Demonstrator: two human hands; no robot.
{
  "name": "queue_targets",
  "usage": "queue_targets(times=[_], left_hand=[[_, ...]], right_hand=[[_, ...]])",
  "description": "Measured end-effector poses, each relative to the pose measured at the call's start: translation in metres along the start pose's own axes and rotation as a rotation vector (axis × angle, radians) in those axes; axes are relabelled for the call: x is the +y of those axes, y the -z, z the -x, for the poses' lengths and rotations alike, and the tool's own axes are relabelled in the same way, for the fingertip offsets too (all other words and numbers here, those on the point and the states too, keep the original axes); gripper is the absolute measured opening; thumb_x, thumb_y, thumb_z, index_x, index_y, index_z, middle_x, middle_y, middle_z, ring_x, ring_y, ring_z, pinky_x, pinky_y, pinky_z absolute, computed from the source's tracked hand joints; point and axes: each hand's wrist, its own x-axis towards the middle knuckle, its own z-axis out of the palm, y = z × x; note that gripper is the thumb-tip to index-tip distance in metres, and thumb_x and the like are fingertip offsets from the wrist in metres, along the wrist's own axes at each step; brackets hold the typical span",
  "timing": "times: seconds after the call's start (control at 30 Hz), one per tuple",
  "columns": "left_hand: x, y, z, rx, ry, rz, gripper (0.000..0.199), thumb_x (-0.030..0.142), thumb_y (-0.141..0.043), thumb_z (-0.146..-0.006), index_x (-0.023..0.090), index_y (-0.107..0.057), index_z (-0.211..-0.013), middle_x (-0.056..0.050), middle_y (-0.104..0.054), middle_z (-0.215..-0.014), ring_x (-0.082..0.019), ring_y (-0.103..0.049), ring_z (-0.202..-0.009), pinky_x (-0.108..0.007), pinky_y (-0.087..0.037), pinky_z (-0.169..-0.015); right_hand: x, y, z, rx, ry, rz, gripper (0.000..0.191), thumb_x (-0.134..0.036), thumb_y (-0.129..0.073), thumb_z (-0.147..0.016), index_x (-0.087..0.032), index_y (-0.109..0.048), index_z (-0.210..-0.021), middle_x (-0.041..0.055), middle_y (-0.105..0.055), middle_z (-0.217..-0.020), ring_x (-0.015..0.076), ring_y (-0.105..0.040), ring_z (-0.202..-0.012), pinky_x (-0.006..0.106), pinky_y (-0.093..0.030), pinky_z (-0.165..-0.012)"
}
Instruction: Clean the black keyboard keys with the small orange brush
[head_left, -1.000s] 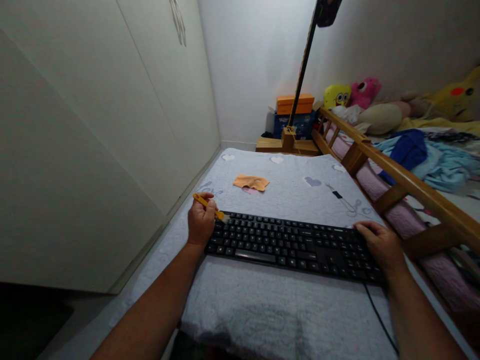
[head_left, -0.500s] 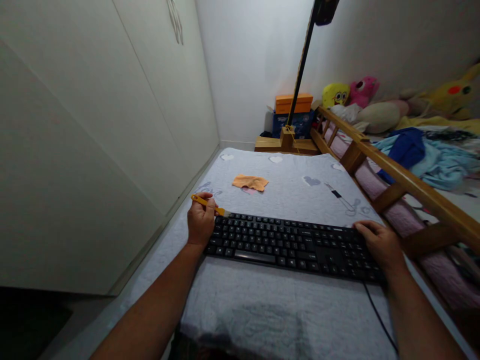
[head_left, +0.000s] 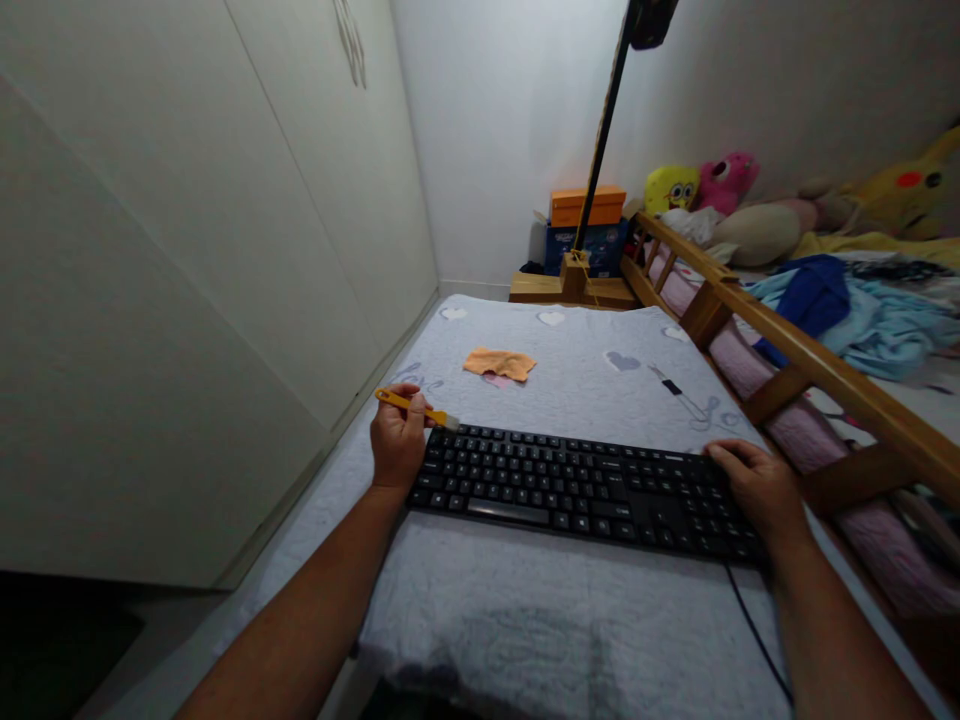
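A black keyboard [head_left: 525, 478] lies across the cloth-covered surface, its keys facing up. My left hand [head_left: 397, 445] is closed around the yellow handle of a small brush [head_left: 433, 414] at the keyboard's left end. The pale bristles point right, at the far left corner of the keys; whether they touch cannot be made out. At the other end, my right hand [head_left: 761, 492] grips the keyboard's right edge, thumb on the far corner and the other fingers mostly hidden.
Beyond the keyboard lie an orange cloth [head_left: 500, 363] and a thin wire tool with a black band [head_left: 672, 387]. The keyboard's cable [head_left: 757, 632] trails toward me at right. A wooden bed rail [head_left: 817, 345] runs along the right, a pale cabinet [head_left: 225, 300] along the left.
My left hand and the brush have shifted slightly left and up. My right hand stays on the keyboard's right end, and the keyboard has barely moved.
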Motion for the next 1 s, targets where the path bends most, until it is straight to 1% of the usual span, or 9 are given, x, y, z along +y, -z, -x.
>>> queue_targets(times=[0.2,0.6,0.83,1.0], left_hand=[[0.0011,-0.0002,0.0020,-0.008,-0.008,-0.005,0.026,0.043,-0.059,-0.091,0.020,-0.057,-0.103,0.003,-0.065,-0.073,-0.014,-0.066,-0.058,-0.028,-0.056,-0.060],[0.0044,0.0007,0.0050,0.000,-0.020,-0.015,0.025,0.043,-0.058,-0.091,0.021,-0.057,-0.101,0.003,-0.065,-0.071,-0.015,-0.066,-0.057,-0.029,-0.056,-0.062],[0.0043,0.0005,0.0042,-0.002,-0.021,0.003,0.025,0.043,-0.059,-0.090,0.021,-0.057,-0.101,0.003,-0.065,-0.072,-0.015,-0.066,-0.058,-0.028,-0.056,-0.060],[0.0044,0.0013,0.0047,0.001,-0.023,0.008,0.025,0.043,-0.059,-0.091,0.021,-0.056,-0.102,0.003,-0.065,-0.072,-0.014,-0.065,-0.057,-0.028,-0.056,-0.061]], right_hand=[[0.0001,-0.0003,0.0022,0.005,0.006,-0.011,0.034,-0.055,-0.063,-0.067,-0.024,-0.075,-0.072,0.0057,-0.076,-0.076,0.0302,-0.070,-0.083,0.039,-0.051,-0.077],[0.0059,-0.0019,0.0022,0.024,0.042,-0.027,0.031,-0.053,-0.064,-0.069,-0.024,-0.074,-0.071,0.0048,-0.077,-0.075,0.0282,-0.070,-0.080,0.037,-0.051,-0.076],[0.0018,0.0002,0.0023,0.010,-0.003,-0.009,0.034,-0.054,-0.062,-0.067,-0.023,-0.075,-0.073,0.0066,-0.077,-0.079,0.0309,-0.070,-0.085,0.040,-0.051,-0.079],[-0.0022,0.0009,0.0039,0.011,-0.020,-0.030,0.034,-0.054,-0.062,-0.066,-0.024,-0.074,-0.073,0.0067,-0.077,-0.078,0.0306,-0.069,-0.085,0.040,-0.051,-0.080]])
